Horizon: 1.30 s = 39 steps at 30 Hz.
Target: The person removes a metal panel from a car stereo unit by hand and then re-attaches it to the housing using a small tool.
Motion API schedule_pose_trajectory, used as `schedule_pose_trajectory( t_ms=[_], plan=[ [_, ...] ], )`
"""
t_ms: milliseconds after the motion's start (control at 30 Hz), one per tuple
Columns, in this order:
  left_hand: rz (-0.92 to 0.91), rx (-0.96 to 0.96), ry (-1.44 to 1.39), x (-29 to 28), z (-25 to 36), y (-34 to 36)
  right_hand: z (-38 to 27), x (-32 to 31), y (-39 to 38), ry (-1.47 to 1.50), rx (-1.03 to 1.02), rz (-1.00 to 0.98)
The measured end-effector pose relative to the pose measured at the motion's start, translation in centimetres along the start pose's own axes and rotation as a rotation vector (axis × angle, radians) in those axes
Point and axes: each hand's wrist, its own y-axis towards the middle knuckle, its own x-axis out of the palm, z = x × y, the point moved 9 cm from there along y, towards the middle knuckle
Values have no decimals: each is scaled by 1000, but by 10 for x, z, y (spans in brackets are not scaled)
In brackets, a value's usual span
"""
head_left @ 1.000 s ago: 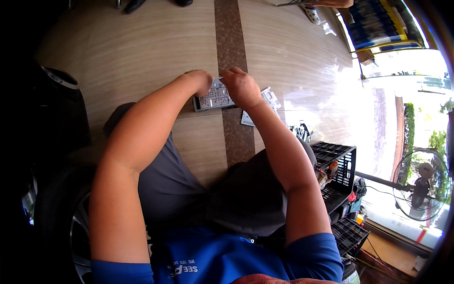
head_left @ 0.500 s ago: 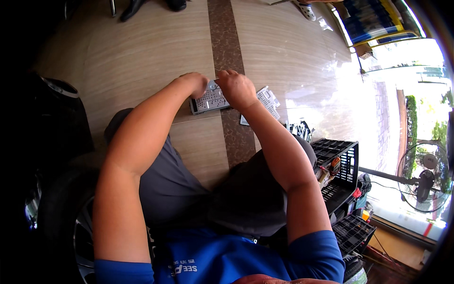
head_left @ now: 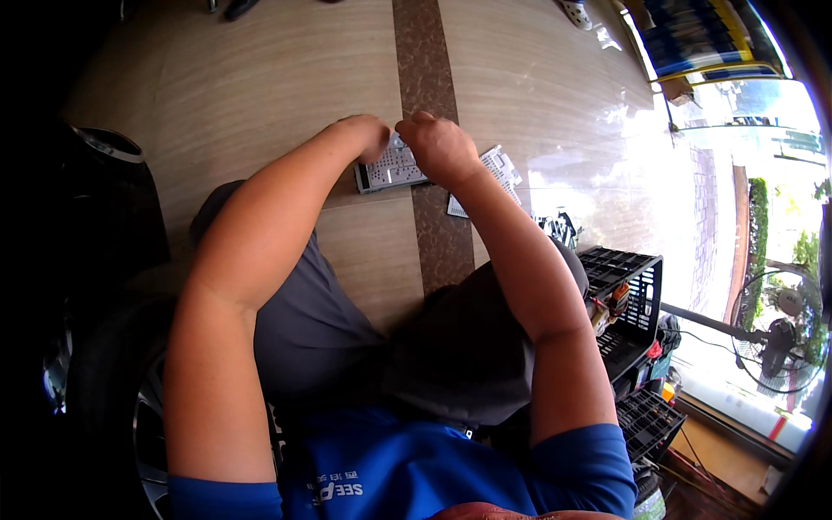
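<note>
On the floor in front of me lies a flat silver metal case (head_left: 390,172) with rows of small holes on its top. Over its far left part is my left hand (head_left: 367,139), its fingers curled inward and slightly blurred. My right hand (head_left: 438,151) is closed above the right part of the case, with thumb and fingers drawn together. The backs of both hands hide the fingertips, so whatever they hold does not show. Just right of my right hand, a perforated silver metal plate (head_left: 502,169) lies on the tiles, partly behind my right wrist.
Beside my right knee are a black plastic crate (head_left: 656,282) with loose items and some small dark parts (head_left: 562,227) on the floor. Farther right stands a fan (head_left: 780,340). A wheel (head_left: 152,425) is at my lower left. A person's shoe (head_left: 575,14) shows at the far edge.
My view has tilted slightly, so the case, plate and hands sit a little higher and further right. Both hands stay over the case, with only small finger movement.
</note>
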Motion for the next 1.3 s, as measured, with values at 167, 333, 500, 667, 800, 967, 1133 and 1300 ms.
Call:
schedule_pose_trajectory(
  t_ms=[167,333,500,667,800,967,1133,1300],
  plan=[
    [28,11,-47,-1,0,0,-2,-5,-2,41,-29,20],
    [49,39,-33,-2,0,3,17,1,-1,143,93,75],
    [216,-7,-256,-30,7,-9,25,-15,-10,367,61,220],
    [255,-10,-342,-31,-5,-2,27,-27,-11,468,65,366],
    [168,94,-101,-18,11,6,34,-31,-10,569,95,389],
    [146,149,-154,-12,14,5,35,-25,-4,675,100,303],
    [109,43,-239,-17,17,-1,33,-24,-10,710,42,402],
    [91,49,-379,-10,9,2,42,2,-8,976,333,215]
  ],
)
